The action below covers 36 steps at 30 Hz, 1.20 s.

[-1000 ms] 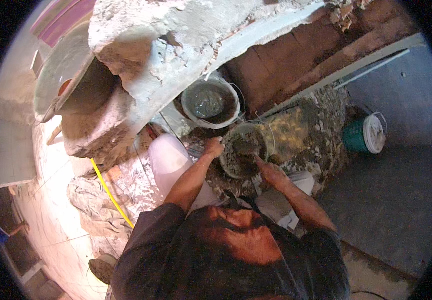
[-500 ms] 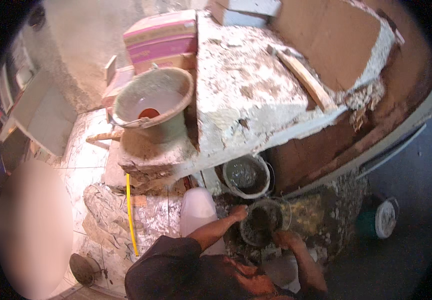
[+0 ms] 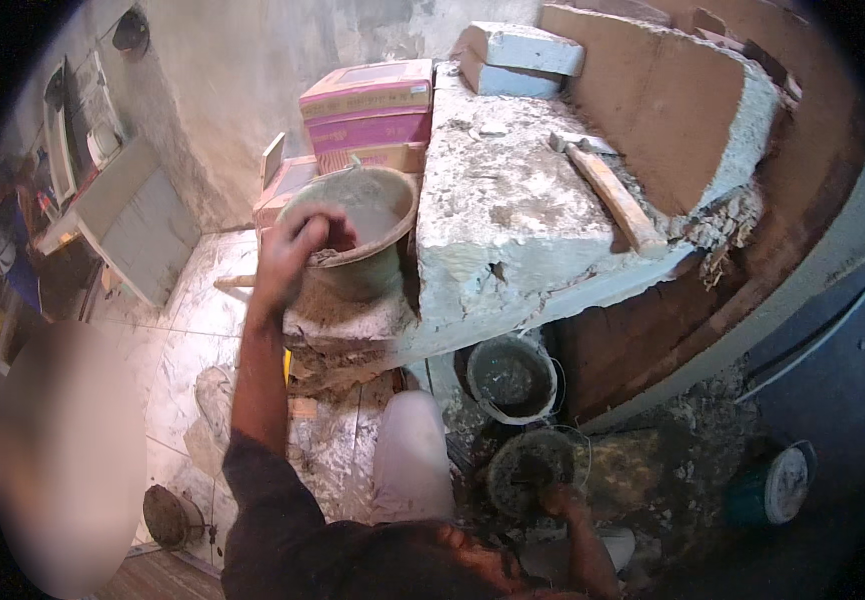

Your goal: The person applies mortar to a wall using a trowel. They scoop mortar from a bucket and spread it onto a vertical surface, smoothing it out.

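My left hand (image 3: 298, 243) reaches to the near rim of a large pale bucket (image 3: 365, 272) with cloudy liquid inside. Its fingers curl inward over the rim; a reddish patch shows beside them, but what they hold is hidden. Low on the right, my right hand (image 3: 561, 499) is at a small dark bucket (image 3: 496, 478) of dark wet mix. Its fingers look closed, with shadow hiding what is in them. Just beyond stands another bucket (image 3: 509, 418) with a wire handle and grey contents.
A rough whitish slab (image 3: 523, 190) carries a wooden-handled hammer (image 3: 616, 195) and pale blocks (image 3: 523, 60). Pink cardboard boxes (image 3: 368, 120) stand behind the large bucket. At right is a teal bucket (image 3: 783, 487); a tipped board (image 3: 143, 225) leans at left. Rubble covers the lower-right floor.
My left hand has left the small dark bucket and moved up and left to the large bucket, covering where a reddish cup showed. My right hand stays at the small bucket. The view has shifted.
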Each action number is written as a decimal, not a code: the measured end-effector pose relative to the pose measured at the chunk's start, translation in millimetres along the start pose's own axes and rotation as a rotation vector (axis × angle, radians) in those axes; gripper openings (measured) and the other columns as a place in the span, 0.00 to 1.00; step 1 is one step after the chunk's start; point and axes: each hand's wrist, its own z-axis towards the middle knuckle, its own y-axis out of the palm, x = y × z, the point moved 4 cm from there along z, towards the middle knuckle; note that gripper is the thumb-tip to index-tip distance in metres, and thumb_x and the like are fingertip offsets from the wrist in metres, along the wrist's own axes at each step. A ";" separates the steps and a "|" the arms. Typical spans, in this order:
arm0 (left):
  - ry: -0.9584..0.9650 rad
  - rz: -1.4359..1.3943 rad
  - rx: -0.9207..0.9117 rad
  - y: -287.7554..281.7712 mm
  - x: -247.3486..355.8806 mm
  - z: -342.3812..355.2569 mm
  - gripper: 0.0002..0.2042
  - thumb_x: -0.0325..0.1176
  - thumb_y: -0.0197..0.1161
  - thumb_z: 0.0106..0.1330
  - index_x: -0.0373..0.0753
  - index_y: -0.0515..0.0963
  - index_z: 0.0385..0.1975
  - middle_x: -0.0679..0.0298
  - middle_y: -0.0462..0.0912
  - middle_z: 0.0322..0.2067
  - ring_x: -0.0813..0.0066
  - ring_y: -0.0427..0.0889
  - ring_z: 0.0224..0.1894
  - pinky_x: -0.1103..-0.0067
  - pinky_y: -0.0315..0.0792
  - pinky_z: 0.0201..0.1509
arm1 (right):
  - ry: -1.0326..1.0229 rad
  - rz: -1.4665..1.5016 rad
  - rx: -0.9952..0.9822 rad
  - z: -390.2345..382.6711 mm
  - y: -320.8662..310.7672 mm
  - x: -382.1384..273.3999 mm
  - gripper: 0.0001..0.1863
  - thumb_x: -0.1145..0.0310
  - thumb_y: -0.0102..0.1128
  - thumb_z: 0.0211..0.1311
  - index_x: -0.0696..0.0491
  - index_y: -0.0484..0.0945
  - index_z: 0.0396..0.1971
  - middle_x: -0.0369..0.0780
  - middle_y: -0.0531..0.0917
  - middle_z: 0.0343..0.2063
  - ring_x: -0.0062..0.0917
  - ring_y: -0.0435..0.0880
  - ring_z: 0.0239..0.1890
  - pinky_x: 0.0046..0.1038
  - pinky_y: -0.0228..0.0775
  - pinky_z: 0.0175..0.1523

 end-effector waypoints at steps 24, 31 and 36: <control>-0.507 1.228 -1.053 -35.5 -157.2 109.2 0.13 0.31 0.56 0.52 0.38 0.77 0.38 0.58 0.82 0.30 0.65 0.80 0.28 0.67 0.74 0.28 | 0.257 0.125 -0.069 -36.0 -103.0 -106.3 0.12 0.63 0.48 0.59 0.48 0.79 0.38 0.43 0.80 0.36 0.37 0.79 0.40 0.36 0.72 0.43; -0.533 1.060 -0.506 -54.8 -100.8 127.9 0.23 0.26 0.57 0.49 0.40 0.74 0.50 0.52 0.80 0.44 0.63 0.80 0.41 0.70 0.75 0.43 | 0.326 0.071 -0.130 -45.4 -120.9 -112.7 0.13 0.66 0.49 0.59 0.51 0.77 0.42 0.43 0.78 0.44 0.37 0.78 0.45 0.36 0.72 0.45; -0.440 0.810 -0.237 -92.7 -36.4 121.6 0.19 0.27 0.52 0.57 0.38 0.72 0.50 0.55 0.80 0.35 0.66 0.82 0.32 0.76 0.78 0.26 | -0.029 -0.163 -0.084 -22.2 -79.6 -99.3 0.15 0.65 0.49 0.60 0.51 0.76 0.46 0.43 0.76 0.49 0.39 0.77 0.48 0.38 0.72 0.47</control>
